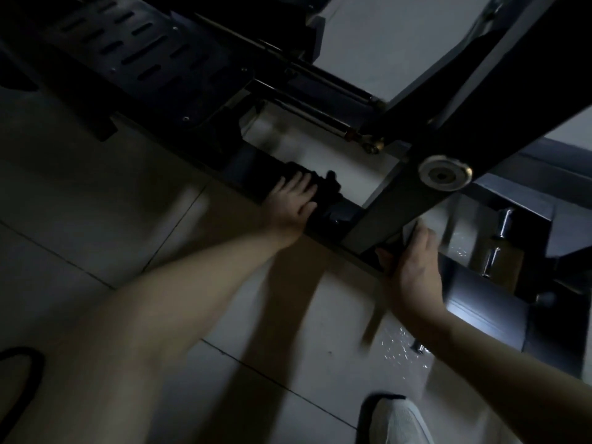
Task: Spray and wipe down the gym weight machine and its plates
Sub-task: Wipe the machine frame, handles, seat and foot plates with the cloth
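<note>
Weight machine frame (394,200) low over pale floor tiles (96,203), dim; my left hand (293,203), fingers spread, presses cloth (326,190) on its rail; right hand (413,270): grip unclear.

The right hand (413,270) is blurred, its fingertips hidden behind the machine's slanted beam (394,203); what it grips is too dark to tell. A shoe (400,421) is cut by the bottom edge, a black loop (22,373) by the left.
</note>
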Motion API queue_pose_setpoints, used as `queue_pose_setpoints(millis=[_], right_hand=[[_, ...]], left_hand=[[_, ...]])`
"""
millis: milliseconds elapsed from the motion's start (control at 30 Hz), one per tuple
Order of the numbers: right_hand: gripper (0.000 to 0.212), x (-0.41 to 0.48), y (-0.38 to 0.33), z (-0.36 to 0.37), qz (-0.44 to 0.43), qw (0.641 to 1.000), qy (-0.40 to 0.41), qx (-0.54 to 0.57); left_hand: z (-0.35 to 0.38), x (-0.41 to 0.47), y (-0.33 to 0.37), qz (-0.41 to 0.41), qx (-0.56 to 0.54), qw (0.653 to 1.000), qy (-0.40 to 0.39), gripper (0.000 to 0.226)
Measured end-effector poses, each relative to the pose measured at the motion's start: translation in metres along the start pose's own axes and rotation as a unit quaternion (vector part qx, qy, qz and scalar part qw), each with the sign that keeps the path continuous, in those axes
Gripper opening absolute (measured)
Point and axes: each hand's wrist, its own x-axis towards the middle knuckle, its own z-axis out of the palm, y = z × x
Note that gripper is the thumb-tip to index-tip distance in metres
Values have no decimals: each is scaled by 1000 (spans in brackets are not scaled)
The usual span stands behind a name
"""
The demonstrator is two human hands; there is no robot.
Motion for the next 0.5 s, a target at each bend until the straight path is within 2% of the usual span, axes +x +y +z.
queue_pose_setpoints(millis=[100, 167, 233, 333, 433, 500], right_hand=[[67, 1, 0, 1, -6, 1000, 10, -3], [67, 1, -1, 1, -13, 1000, 10, -9], [67, 3, -1, 1, -19, 1000, 11, -13], [66, 3, -2, 0, -7, 1000, 4, -18], [65, 2, -4, -3, -6, 1000, -9, -17], [66, 1, -7, -6, 8, 1000, -19, -18]], left_hand=[[-3, 25, 45, -3, -57, 997, -42, 40], [7, 28, 55, 63, -66, 990, -110, 33], [16, 17, 47, 105, -100, 982, -123, 32], [24, -6, 44, 30, -195, 980, -22, 34], [25, -26, 55, -21, -154, 987, -35, 38], [21, -36, 60, -48, -166, 984, -47, 39]])
